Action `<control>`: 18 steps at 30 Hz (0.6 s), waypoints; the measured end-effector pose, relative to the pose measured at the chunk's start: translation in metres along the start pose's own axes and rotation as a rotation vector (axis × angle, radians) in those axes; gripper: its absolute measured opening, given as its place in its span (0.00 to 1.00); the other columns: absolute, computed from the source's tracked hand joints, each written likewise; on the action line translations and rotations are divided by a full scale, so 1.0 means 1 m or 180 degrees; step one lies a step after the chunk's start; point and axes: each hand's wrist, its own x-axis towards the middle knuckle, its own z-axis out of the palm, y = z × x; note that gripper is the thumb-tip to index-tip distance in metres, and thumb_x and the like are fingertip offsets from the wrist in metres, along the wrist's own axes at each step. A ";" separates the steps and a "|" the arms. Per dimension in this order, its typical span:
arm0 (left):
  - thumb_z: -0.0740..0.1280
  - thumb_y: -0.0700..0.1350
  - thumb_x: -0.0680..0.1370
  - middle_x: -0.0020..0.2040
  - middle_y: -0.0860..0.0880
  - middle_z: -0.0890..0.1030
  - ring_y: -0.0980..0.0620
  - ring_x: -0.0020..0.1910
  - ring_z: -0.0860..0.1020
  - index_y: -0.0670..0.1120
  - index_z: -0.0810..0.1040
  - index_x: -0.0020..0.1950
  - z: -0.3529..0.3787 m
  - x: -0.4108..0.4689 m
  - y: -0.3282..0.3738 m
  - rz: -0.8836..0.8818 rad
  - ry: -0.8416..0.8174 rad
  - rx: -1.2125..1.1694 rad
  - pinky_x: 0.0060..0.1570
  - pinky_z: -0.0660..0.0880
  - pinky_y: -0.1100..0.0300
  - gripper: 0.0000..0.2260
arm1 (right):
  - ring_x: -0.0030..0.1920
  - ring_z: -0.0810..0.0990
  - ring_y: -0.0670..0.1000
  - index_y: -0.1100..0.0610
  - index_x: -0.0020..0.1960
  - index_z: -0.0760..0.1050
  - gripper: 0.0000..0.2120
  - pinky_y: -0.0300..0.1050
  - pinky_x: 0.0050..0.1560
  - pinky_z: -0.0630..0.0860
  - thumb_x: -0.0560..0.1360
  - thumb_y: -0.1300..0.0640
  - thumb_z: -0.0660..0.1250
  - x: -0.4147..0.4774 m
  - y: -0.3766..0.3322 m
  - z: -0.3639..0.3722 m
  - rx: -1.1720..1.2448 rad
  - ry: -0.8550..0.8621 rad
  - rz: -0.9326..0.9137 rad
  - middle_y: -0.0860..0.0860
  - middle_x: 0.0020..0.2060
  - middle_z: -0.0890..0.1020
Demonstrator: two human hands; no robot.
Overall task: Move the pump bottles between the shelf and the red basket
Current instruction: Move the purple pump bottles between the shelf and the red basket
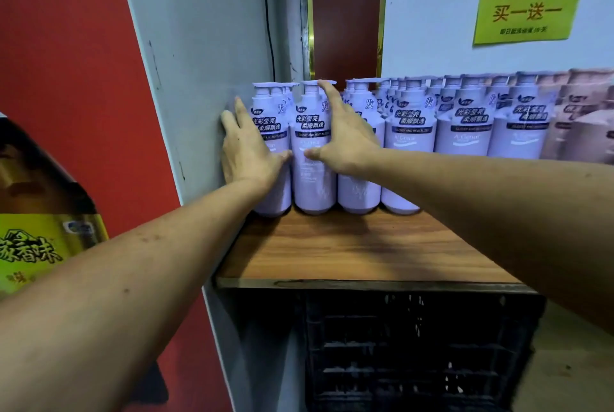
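The shelf (365, 252) looks stocked with pump bottles (312, 189), red basket unseen; left hand (247, 149) and right hand (345, 139) press flat-fingered against two.

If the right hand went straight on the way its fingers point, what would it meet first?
Probably the rear pump bottles: the right hand lies with straight fingers pointing back into the gap between the second front bottle and the third front bottle. Depth there is unclear.

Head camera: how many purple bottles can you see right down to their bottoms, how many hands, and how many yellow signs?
Purple bottles, bottoms showing: 4
Hands, left hand and right hand: 2
Yellow sign: 1
Total: 7
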 end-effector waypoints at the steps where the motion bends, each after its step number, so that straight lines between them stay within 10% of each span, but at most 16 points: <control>1: 0.81 0.54 0.63 0.65 0.42 0.67 0.37 0.57 0.76 0.42 0.61 0.76 0.000 -0.002 0.001 0.0043 0.0042 0.0097 0.53 0.74 0.47 0.48 | 0.68 0.75 0.62 0.41 0.83 0.42 0.57 0.55 0.66 0.74 0.70 0.46 0.80 0.001 0.000 -0.001 -0.0016 0.0033 0.0007 0.56 0.73 0.71; 7: 0.80 0.56 0.63 0.59 0.41 0.68 0.37 0.54 0.74 0.40 0.72 0.56 -0.001 -0.011 0.003 0.0094 0.0268 0.0294 0.49 0.71 0.47 0.32 | 0.74 0.70 0.61 0.57 0.83 0.50 0.60 0.54 0.70 0.69 0.65 0.42 0.83 0.001 -0.003 0.000 0.0017 0.0336 0.0174 0.55 0.77 0.66; 11: 0.81 0.51 0.64 0.61 0.40 0.69 0.38 0.57 0.73 0.39 0.69 0.59 0.001 -0.020 -0.001 0.0282 0.0289 -0.0148 0.52 0.68 0.54 0.33 | 0.61 0.76 0.58 0.58 0.64 0.73 0.40 0.52 0.59 0.74 0.63 0.38 0.83 -0.001 -0.001 0.000 -0.0081 0.0360 0.0237 0.53 0.61 0.71; 18: 0.82 0.54 0.63 0.56 0.42 0.77 0.38 0.55 0.77 0.43 0.67 0.58 -0.010 -0.026 -0.004 0.0075 0.0190 -0.0707 0.42 0.59 0.63 0.35 | 0.55 0.79 0.57 0.51 0.55 0.66 0.40 0.52 0.54 0.76 0.56 0.34 0.83 -0.009 0.000 0.003 0.0406 0.0374 0.0188 0.52 0.54 0.82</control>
